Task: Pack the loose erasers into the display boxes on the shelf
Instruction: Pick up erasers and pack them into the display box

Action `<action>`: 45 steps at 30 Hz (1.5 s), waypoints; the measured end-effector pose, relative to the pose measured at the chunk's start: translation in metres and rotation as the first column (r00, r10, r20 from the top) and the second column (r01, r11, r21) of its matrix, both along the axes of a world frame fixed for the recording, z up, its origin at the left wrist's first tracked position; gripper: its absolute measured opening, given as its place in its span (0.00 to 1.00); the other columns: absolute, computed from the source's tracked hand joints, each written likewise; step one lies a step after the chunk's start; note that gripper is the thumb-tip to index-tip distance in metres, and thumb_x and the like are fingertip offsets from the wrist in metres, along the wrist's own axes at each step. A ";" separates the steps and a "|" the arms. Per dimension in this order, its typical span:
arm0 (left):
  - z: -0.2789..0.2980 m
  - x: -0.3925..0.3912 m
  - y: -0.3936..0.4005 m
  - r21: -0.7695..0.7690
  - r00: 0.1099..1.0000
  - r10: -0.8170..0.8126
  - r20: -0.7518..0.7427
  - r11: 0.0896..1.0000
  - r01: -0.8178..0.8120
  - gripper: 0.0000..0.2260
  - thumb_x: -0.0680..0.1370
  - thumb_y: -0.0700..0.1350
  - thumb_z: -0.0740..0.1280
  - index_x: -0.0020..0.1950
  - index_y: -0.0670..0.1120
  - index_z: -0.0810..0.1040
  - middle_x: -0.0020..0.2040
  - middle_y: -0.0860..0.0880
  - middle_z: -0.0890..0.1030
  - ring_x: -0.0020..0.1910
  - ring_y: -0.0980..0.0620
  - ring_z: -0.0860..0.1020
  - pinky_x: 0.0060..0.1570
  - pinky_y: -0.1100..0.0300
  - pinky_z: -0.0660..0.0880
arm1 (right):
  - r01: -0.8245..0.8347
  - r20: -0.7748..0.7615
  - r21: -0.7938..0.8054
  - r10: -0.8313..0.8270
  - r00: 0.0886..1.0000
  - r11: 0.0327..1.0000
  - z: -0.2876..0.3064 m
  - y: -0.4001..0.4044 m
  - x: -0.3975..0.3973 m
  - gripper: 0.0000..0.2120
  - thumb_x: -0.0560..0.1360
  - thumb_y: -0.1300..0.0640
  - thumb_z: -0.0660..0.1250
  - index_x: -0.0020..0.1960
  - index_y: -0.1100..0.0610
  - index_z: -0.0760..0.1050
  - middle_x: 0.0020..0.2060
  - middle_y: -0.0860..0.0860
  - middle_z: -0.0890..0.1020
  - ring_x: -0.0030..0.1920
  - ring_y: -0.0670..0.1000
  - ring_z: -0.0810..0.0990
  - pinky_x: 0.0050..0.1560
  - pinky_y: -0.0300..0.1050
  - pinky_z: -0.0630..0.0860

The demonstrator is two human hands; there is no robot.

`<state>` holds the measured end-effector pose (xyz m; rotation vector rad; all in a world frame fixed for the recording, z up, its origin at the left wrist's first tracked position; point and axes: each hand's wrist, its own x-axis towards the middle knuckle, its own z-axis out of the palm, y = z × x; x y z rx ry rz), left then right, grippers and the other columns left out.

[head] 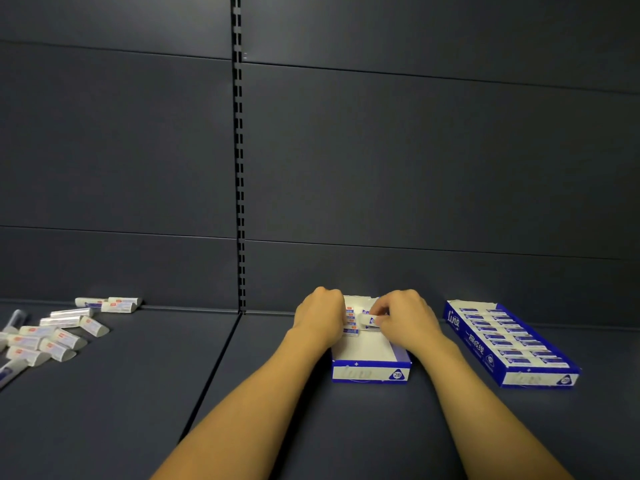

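A blue and white display box [370,374] stands on the dark shelf in front of me, its near half showing a bare white floor. Several erasers [350,330] lie stacked in its far left part. My right hand [405,320] pinches a white eraser [366,319] over the far half of the box. My left hand [320,317] is curled at the box's left wall, against the stack of erasers; its fingertips are hidden. A second display box [509,341], filled with rows of erasers, sits to the right.
A heap of loose white wrapped items [59,336] lies at the far left of the shelf, with a pen-like tube [14,320] beside it. The shelf's dark back panel and a slotted upright [239,168] rise behind.
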<state>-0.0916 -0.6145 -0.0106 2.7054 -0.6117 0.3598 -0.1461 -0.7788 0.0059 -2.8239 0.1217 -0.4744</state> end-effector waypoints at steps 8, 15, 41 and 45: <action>0.000 -0.001 -0.002 0.000 0.999 0.025 -0.020 1.000 -0.025 0.14 0.78 0.46 0.73 0.60 0.42 0.80 0.58 0.43 0.80 0.52 0.45 0.81 0.54 0.50 0.81 | -0.002 -0.035 -0.108 -0.002 0.999 0.994 -0.001 0.004 0.010 0.09 0.77 0.56 0.70 0.57 0.52 0.82 0.56 0.50 0.81 0.48 0.50 0.80 0.49 0.42 0.81; 0.000 0.000 -0.001 -0.005 0.999 0.030 -0.039 1.000 -0.030 0.14 0.77 0.45 0.73 0.60 0.42 0.80 0.57 0.43 0.80 0.51 0.44 0.81 0.53 0.48 0.81 | -0.020 -0.043 -0.171 0.013 0.999 0.985 -0.004 0.006 0.011 0.10 0.78 0.55 0.70 0.59 0.54 0.82 0.55 0.51 0.82 0.50 0.51 0.81 0.50 0.43 0.81; 0.005 -0.006 -0.001 0.191 0.991 0.043 0.124 0.979 -0.067 0.13 0.79 0.48 0.70 0.62 0.45 0.80 0.56 0.45 0.82 0.53 0.46 0.81 0.52 0.54 0.78 | 0.043 -0.070 -0.110 -0.051 0.996 0.993 -0.006 0.009 0.009 0.12 0.76 0.52 0.73 0.58 0.53 0.82 0.55 0.51 0.81 0.51 0.52 0.82 0.48 0.42 0.80; 0.009 -0.010 0.000 0.281 0.979 0.034 0.200 0.955 -0.091 0.10 0.79 0.46 0.70 0.59 0.47 0.81 0.54 0.46 0.83 0.52 0.46 0.80 0.47 0.56 0.73 | 0.031 -0.078 -0.078 -0.037 0.996 0.996 -0.001 0.008 0.004 0.07 0.75 0.54 0.73 0.53 0.52 0.83 0.54 0.50 0.81 0.51 0.50 0.81 0.46 0.43 0.80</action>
